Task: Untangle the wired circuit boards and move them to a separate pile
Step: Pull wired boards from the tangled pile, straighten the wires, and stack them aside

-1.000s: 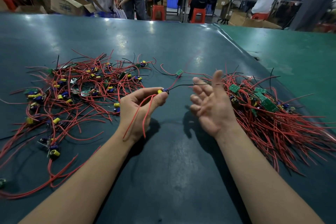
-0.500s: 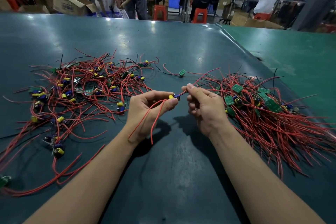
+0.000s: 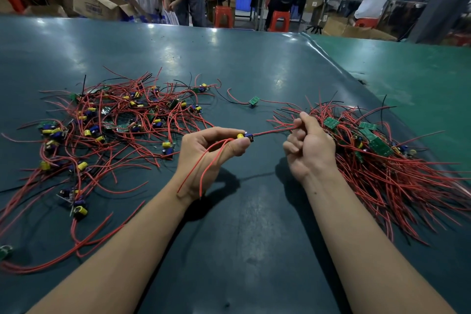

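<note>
My left hand [image 3: 207, 153] pinches a small circuit board [image 3: 245, 135] with a yellow capacitor; two of its red wires hang down over my palm. My right hand [image 3: 309, 146] grips that board's other red wire [image 3: 272, 131], stretched taut between both hands. A tangled heap of wired boards [image 3: 114, 125] with red and black leads spreads over the table's left side. A second, straighter pile of boards and red wires [image 3: 377, 155] lies to the right, just behind my right hand. One lone green board [image 3: 254, 100] lies between the heaps.
Everything lies on a dark green table [image 3: 242, 250]. A lighter green table [image 3: 407, 76] adjoins on the right. Beyond the far edge stand people, cardboard boxes [image 3: 96, 5] and red stools [image 3: 223, 16].
My right hand went from open to pinching the wire at the board, then slid right along it, pulling it taut. My left hand kept its hold on the board.
</note>
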The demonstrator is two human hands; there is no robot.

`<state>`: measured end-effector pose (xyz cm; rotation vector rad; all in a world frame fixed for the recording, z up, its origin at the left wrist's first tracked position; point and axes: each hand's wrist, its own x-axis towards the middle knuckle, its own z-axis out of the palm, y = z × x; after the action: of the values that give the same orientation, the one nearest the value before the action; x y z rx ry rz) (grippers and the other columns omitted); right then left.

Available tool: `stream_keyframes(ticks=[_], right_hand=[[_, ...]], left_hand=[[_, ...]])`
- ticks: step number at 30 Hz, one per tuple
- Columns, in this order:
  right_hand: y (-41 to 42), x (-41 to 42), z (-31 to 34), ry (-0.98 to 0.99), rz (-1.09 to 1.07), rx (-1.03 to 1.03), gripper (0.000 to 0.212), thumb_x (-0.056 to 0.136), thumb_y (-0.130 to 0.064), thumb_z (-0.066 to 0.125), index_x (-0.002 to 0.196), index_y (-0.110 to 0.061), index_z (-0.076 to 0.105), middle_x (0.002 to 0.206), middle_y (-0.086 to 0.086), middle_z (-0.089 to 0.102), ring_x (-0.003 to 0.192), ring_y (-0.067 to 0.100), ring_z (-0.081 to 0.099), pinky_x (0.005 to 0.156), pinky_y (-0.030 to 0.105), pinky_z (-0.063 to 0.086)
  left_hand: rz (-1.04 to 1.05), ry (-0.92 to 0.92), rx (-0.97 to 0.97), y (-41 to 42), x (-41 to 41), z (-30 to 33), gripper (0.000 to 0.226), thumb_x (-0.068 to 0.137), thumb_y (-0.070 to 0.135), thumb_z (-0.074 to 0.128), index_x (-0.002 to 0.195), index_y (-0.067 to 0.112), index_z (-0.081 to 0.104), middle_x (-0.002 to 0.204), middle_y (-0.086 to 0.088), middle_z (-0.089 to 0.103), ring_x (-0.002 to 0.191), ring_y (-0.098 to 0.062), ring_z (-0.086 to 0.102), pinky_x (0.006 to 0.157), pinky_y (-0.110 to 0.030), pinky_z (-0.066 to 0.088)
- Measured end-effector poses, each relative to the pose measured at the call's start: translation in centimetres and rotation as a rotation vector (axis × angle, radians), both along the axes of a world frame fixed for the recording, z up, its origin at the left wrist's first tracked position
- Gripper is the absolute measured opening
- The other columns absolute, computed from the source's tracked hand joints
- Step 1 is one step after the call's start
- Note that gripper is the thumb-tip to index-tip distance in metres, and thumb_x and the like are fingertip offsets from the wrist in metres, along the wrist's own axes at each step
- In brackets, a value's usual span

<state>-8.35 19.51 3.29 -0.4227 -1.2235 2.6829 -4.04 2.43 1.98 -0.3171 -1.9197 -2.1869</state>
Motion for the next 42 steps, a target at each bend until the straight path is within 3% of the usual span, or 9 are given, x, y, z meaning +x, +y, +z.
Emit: stream_keyframes(ticks=[2,6,10,16,28,34,38,40,42], right_hand=[[-0.2,0.0,-0.2,-0.021,0.021,0.009,0.036,0.1,-0.021,0.053,0.065,-0.013,0.049,0.04,-0.008,0.027,0.033,0.004,0.022,0.032,0.016,0.02],[-0.1,0.1,-0.6,0.042,0.018,0.313,0.036,0.097,-0.037,0.057,0.076,-0.009,0.065,0.048,-0.008,0.044,0.035,0.004,0.03,0.035,0.015,0.024],[-1.8,1.5,-1.2,0.102,0.33,0.505,0.049,0.074,-0.054,0.062,0.094,-0.01,0.07,0.061,-0.007,0.059,0.038,0.005,0.042,0.036,0.015,0.029],[-2.5,2.2,-1.1,0.182,0.411,0.35,0.017,0.076,-0.03,0.068,0.08,-0.017,0.078,0.057,-0.006,0.055,0.04,0.003,0.038,0.035,0.013,0.028],[-0.6,0.3,-0.5,0.015,0.136,0.069,0.037,0.099,-0.022,0.052,0.063,-0.014,0.049,0.041,-0.008,0.029,0.033,0.005,0.028,0.034,0.014,0.02],[-0.5,0.5,-1.2,0.124,-0.082,0.486,0.035,0.099,-0.021,0.057,0.067,-0.011,0.065,0.041,-0.008,0.041,0.034,0.008,0.034,0.037,0.017,0.026],[-0.2,0.3,-1.6,0.1,-0.172,0.76,0.029,0.095,-0.025,0.062,0.068,-0.014,0.061,0.051,-0.002,0.044,0.048,0.019,0.039,0.05,0.03,0.033],[-0.3,0.5,-1.8,0.142,-0.176,0.942,0.011,0.089,-0.025,0.069,0.084,-0.017,0.064,0.066,-0.001,0.054,0.06,0.019,0.048,0.063,0.032,0.04],[-0.4,0.9,-2.0,0.149,-0.123,1.18,0.032,0.084,-0.02,0.075,0.112,-0.017,0.062,0.086,0.002,0.061,0.078,0.017,0.056,0.078,0.031,0.044]], left_hand=[[0.001,0.001,0.007,-0.1,0.0,-0.1,0.022,0.068,0.019,0.079,0.085,0.007,0.076,0.069,-0.005,0.071,0.065,-0.015,0.066,0.068,-0.02,0.053],[0.036,-0.042,0.105,-0.7,-0.5,-0.2,0.017,0.066,0.023,0.084,0.08,0.015,0.079,0.073,-0.007,0.072,0.068,-0.021,0.066,0.074,-0.029,0.056],[0.02,-0.089,0.135,-0.7,-0.8,-0.5,0.013,0.068,0.02,0.082,0.08,0.018,0.079,0.074,-0.006,0.072,0.068,-0.021,0.068,0.074,-0.03,0.056],[-0.125,-0.174,0.184,-0.7,-0.8,-0.4,0.013,0.068,0.015,0.08,0.08,0.01,0.078,0.075,-0.01,0.07,0.065,-0.019,0.064,0.066,-0.025,0.054],[-0.19,-0.169,0.21,-0.4,-0.6,-0.5,0.007,0.07,0.009,0.076,0.076,0.008,0.078,0.074,-0.012,0.066,0.063,-0.018,0.061,0.067,-0.024,0.054],[-0.084,-0.175,0.355,-0.7,-0.8,-0.1,0.009,0.066,0.004,0.078,0.07,0.005,0.07,0.069,-0.01,0.063,0.06,-0.015,0.059,0.064,-0.024,0.053],[-0.096,-0.193,0.381,-0.5,-1.0,0.0,0.018,0.073,0.008,0.072,0.081,0.005,0.056,0.09,-0.008,0.07,0.082,-0.016,0.069,0.083,-0.031,0.054],[-0.132,-0.2,0.46,-0.7,-1.0,0.2,0.019,0.076,0.01,0.068,0.088,0.007,0.053,0.101,-0.012,0.073,0.096,-0.021,0.07,0.093,-0.035,0.054],[-0.141,-0.215,0.569,-1.0,-1.1,0.5,0.012,0.077,0.016,0.068,0.081,0.012,0.057,0.094,-0.013,0.074,0.089,-0.023,0.072,0.086,-0.032,0.057]])
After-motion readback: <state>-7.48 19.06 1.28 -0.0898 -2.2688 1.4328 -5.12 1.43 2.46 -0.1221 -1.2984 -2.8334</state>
